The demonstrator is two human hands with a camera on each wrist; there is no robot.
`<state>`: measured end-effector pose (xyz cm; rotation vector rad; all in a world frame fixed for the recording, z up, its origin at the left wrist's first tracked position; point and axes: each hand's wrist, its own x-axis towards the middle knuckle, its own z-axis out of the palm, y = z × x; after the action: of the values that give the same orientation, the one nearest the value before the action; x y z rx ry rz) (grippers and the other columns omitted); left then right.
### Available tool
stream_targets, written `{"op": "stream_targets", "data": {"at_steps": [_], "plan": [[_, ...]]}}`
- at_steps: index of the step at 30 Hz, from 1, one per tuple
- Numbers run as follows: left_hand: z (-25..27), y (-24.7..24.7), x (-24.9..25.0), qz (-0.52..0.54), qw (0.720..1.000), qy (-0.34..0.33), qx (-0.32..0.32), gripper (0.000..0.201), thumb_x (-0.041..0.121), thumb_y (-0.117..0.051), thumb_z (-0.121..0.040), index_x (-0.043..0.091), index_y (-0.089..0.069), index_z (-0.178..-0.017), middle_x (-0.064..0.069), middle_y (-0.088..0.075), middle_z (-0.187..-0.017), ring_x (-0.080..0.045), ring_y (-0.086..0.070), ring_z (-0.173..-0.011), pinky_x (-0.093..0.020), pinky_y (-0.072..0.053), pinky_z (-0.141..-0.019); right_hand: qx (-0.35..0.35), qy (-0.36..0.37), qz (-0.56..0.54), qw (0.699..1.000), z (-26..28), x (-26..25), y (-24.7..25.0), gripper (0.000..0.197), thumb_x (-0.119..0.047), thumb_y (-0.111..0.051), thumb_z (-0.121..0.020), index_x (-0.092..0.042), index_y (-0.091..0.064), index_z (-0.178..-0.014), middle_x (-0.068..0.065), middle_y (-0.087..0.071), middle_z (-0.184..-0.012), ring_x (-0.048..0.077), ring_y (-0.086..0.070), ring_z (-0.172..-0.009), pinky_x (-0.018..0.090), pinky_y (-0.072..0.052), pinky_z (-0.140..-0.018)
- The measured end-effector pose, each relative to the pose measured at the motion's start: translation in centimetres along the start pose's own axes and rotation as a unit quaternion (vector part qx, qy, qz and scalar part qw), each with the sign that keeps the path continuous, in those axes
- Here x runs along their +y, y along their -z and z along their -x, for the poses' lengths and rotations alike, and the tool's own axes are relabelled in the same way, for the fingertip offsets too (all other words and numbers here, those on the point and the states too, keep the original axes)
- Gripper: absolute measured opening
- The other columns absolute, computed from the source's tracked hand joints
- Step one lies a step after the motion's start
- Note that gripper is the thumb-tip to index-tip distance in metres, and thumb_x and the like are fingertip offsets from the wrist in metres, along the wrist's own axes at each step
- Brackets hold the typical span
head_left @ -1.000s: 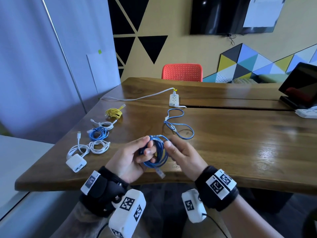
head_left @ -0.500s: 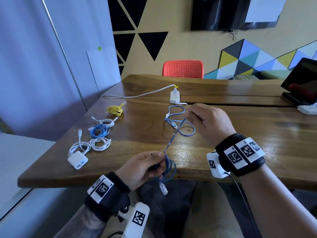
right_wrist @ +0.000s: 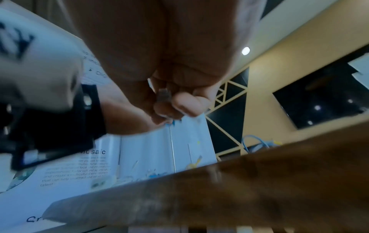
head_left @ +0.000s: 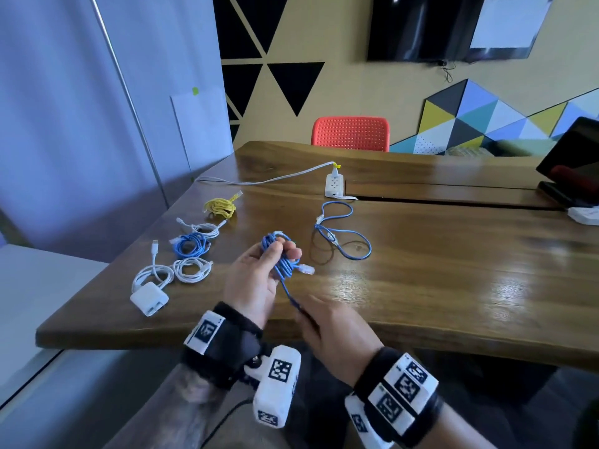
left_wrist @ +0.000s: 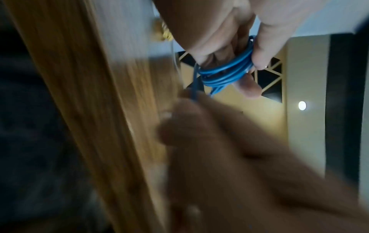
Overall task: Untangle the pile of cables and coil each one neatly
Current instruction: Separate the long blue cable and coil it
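On the long wooden table point(head_left: 437, 270), five coiled cables lie in a row at the left: the yellow coil point(head_left: 220, 207) farthest back, then a white coil point(head_left: 202, 229), a blue coil point(head_left: 189, 246), another white coil point(head_left: 192, 269), and the white charger brick with its cable point(head_left: 149, 298) nearest the front edge. A loose blue cable point(head_left: 343, 236) lies mid-table, the white power strip point(head_left: 334, 186) behind it, the red chair point(head_left: 350, 133) beyond the far edge.

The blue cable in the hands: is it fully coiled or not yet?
Not yet. The blue cable is looped in the left hand, but a straight tail runs to the right hand.

Right hand point(left_wrist: 229, 157) blurred in left-wrist view; blue cable point(head_left: 293, 301) end hidden, perhaps within its fingers point(right_wrist: 185, 104)
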<state>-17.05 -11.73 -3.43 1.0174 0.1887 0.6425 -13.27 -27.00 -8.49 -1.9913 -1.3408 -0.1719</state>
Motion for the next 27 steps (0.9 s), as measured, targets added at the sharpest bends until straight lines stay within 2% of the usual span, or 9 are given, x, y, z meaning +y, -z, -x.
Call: {"op": "stream_targets", "data": {"at_steps": [4,8,10,13,16,19,23,25,27], "plan": [[0.4,1.3,-1.5,-0.189,0.981,-0.045,-0.017,0.013,0.008,-0.059,-0.098,-0.001,-0.067,-0.092,-0.007,-0.073,-0.079,-0.016,-0.072,-0.076,-0.024,-0.055,-0.067,0.018,0.046,0.066,0.997,-1.0,-1.9,2.1,0.023,-0.026,-0.043,-0.092,-0.014,-0.063,-0.091,-0.003,-0.057,-0.076,0.019,-0.050,-0.068,0.037,-0.043,-0.057],[1.2,1.8,-1.3,-0.391,0.907,-0.058,-0.146,0.023,0.033,-0.062,-0.090,0.011,-0.066,-0.085,0.004,-0.067,-0.071,-0.005,-0.058,-0.068,-0.023,-0.047,-0.066,0.066,0.061,0.050,0.995,-1.9,-1.9,4.8,0.005,-0.018,-0.058,-0.090,-0.016,-0.063,-0.089,-0.008,-0.058,-0.075,0.012,-0.049,-0.066,0.032,-0.045,-0.057],[2.0,1.3,-0.5,-0.358,0.909,-0.005,-0.215,0.029,0.031,-0.054,-0.098,0.009,-0.062,-0.081,0.005,-0.065,-0.068,-0.011,-0.059,-0.066,-0.026,-0.047,-0.066,0.072,0.063,0.032,0.995,-2.0,-1.4,5.7,0.000,-0.016,-0.065,-0.091,-0.016,-0.065,-0.091,-0.012,-0.059,-0.077,0.006,-0.047,-0.068,0.026,-0.046,-0.062],[3.1,0.3,0.7,-0.287,0.909,0.076,-0.294,0.026,0.015,-0.044,-0.096,-0.003,-0.062,-0.089,-0.011,-0.065,-0.076,-0.029,-0.059,-0.066,-0.037,-0.050,-0.068,0.082,0.042,-0.004,0.996,-2.0,-0.2,6.4,0.002,-0.018,-0.068,-0.094,-0.018,-0.066,-0.093,-0.017,-0.059,-0.078,-0.001,-0.048,-0.069,0.022,-0.047,-0.066],[3.7,-0.4,1.2,-0.320,0.886,0.063,-0.330,0.009,-0.003,-0.054,-0.092,-0.001,-0.060,-0.086,-0.002,-0.058,-0.070,-0.017,-0.052,-0.059,-0.026,-0.045,-0.061,0.087,-0.007,-0.053,0.995,-2.1,0.6,6.8,0.006,-0.020,-0.069,-0.094,-0.025,-0.066,-0.094,-0.014,-0.064,-0.081,0.008,-0.060,-0.075,0.029,-0.051,-0.069],[3.1,-0.9,1.7,-0.283,0.900,0.107,-0.314,0.010,0.000,-0.057,-0.091,-0.004,-0.057,-0.082,-0.002,-0.055,-0.061,-0.008,-0.048,-0.050,-0.018,-0.038,-0.052,0.088,-0.027,-0.139,0.986,-2.5,0.4,6.5,0.005,-0.016,-0.067,-0.096,-0.021,-0.067,-0.094,-0.009,-0.064,-0.088,0.016,-0.062,-0.081,0.028,-0.054,-0.072],[2.3,-1.2,2.2,-0.194,0.933,0.177,-0.244,0.006,0.010,-0.058,-0.067,0.004,-0.061,-0.068,-0.012,-0.054,-0.059,-0.015,-0.048,-0.047,-0.025,-0.030,-0.049,0.071,-0.060,-0.243,0.966,-1.9,0.2,5.6,0.021,-0.037,-0.058,-0.098,-0.025,-0.067,-0.112,0.001,-0.073,-0.092,0.024,-0.068,-0.082,0.046,-0.057,-0.079],[2.1,-0.9,2.3,-0.161,0.938,0.190,-0.239,0.012,0.007,-0.051,-0.069,-0.001,-0.060,-0.073,-0.013,-0.053,-0.057,-0.013,-0.046,-0.040,-0.031,-0.023,-0.049,0.032,-0.065,-0.273,0.959,-1.5,0.0,5.5,0.031,-0.039,-0.066,-0.093,-0.033,-0.062,-0.123,0.001,-0.074,-0.099,0.022,-0.071,-0.085,0.051,-0.058,-0.080],[2.0,-0.5,2.4,-0.153,0.936,0.197,-0.248,0.020,0.006,-0.049,-0.072,-0.005,-0.064,-0.080,-0.014,-0.057,-0.058,-0.014,-0.047,-0.040,-0.027,-0.027,-0.044,0.014,-0.067,-0.283,0.957,-1.3,0.2,5.5,0.041,-0.031,-0.073,-0.088,-0.033,-0.060,-0.127,0.001,-0.074,-0.106,0.022,-0.072,-0.090,0.055,-0.057,-0.081]]}}
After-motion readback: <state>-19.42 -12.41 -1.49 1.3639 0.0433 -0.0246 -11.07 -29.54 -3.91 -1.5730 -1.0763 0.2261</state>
